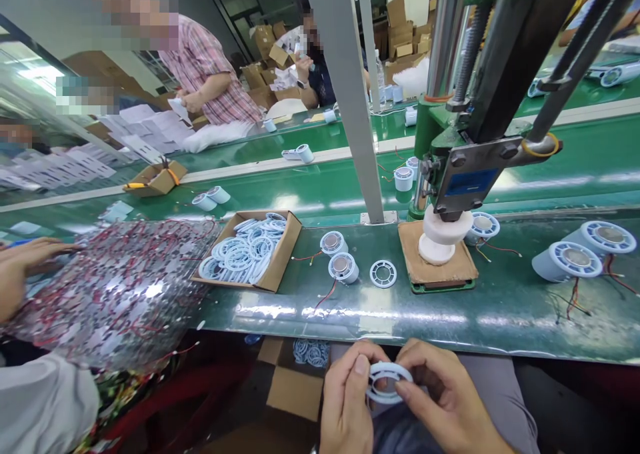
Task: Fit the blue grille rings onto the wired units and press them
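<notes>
Both of my hands hold one pale blue plastic ring [387,382] below the bench edge, over my lap. My left hand [347,401] pinches its left rim with thumb and forefinger. My right hand [443,401] grips its right side. On the green bench [500,314] above lie another ring [383,273] and two small blue motor cups with red wires [339,257]. A cardboard box of several such rings [250,251] stands to the left. A press head with a white pad [443,234] rests on a brown base plate [463,267].
Two larger blue cups [583,251] lie at the right. A clear bag of red-wired parts [115,287] lies at the left under a co-worker's hand [25,261]. Other people work beyond the green conveyor [320,194]. An open carton [295,387] stands under the bench.
</notes>
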Demonstrator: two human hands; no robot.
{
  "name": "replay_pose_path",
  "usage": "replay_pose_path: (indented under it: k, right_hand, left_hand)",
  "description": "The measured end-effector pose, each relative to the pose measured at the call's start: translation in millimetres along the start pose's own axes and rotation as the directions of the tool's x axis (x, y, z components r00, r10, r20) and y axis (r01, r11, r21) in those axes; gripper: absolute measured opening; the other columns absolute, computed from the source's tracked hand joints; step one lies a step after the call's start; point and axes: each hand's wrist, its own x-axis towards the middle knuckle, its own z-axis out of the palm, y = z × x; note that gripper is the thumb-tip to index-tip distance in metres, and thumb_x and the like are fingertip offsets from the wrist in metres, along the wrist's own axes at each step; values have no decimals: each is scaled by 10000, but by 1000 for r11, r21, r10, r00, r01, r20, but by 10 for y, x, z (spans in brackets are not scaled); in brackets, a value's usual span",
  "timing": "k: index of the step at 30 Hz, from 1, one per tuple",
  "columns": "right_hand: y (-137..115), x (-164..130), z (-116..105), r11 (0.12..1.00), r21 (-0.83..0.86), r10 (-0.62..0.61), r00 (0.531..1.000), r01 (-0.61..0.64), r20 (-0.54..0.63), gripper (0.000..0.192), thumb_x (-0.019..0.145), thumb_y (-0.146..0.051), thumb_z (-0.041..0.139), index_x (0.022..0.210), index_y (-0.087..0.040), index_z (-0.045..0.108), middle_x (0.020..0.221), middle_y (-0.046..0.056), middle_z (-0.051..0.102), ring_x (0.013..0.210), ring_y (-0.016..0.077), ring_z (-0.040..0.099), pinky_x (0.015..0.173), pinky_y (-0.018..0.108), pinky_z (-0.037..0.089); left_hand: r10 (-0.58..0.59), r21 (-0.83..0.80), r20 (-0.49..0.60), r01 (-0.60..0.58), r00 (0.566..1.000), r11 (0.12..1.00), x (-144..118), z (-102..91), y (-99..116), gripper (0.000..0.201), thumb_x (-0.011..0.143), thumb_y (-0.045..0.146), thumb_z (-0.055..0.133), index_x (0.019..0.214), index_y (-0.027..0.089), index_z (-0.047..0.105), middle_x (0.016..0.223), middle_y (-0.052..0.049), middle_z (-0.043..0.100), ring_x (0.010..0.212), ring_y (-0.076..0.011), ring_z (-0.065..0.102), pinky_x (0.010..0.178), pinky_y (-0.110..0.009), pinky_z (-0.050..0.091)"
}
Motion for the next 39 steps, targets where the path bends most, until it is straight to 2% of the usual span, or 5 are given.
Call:
replay_pose_path:
  k: [5, 11, 26, 33, 39]
  right_hand:
    - [96, 46, 5, 803, 490, 314, 940, -339, 136, 374, 817, -475, 743, 843, -158, 547, 624, -32, 578, 429, 35, 482, 412, 128, 410]
    - [63, 160, -9, 574, 718, 420, 894, -394, 155, 562, 718, -372, 855, 1144, -236, 514, 725, -77, 604, 394, 46, 548, 366, 155, 495]
    - [29, 124, -34, 437, 824, 410, 895, -361, 175, 325, 813, -380, 786, 1057, -180, 709, 712, 17, 707, 469, 109, 662, 431, 201, 577]
    - [21, 100, -40, 426, 844, 339, 922, -326, 185, 281, 857, -360, 743, 1074, -182, 731, 698, 33, 722, 493, 132, 694, 462, 215, 595]
    - [18, 52, -54, 442, 838, 328, 927, -320, 181, 288, 871, -353, 731, 1093, -171, 720, 711, 34, 721, 506, 133, 701, 479, 220, 602]
  left_hand:
    - [-95, -96, 83, 102, 992, 990, 75, -104, -29, 456, 846, 560, 673, 992, 137, 759, 734, -56, 687, 543, -130, 538, 453, -206, 418]
    - [60, -126, 187, -36, 981, 991, 137, -163, -29, 367, 851, 435, 728, 1138, 207, 751, 966, -83, 775, 858, -193, 711, 785, -240, 566]
    - [30, -63, 89, -25, 996, 998, 24, -90, 62, 545, 702, 449, 858, 1183, 215, 753, 1108, -123, 785, 952, -278, 749, 815, -302, 610]
    - [82, -57, 264, -69, 961, 996, 76, -209, 10, 486, 800, 398, 792, 1256, 252, 709, 1161, -129, 769, 1028, -288, 738, 883, -315, 600]
    - [47, -59, 270, -32, 962, 998, 62, -250, -9, 476, 804, 382, 791, 1258, 268, 707, 1171, -124, 766, 1060, -304, 726, 904, -345, 592]
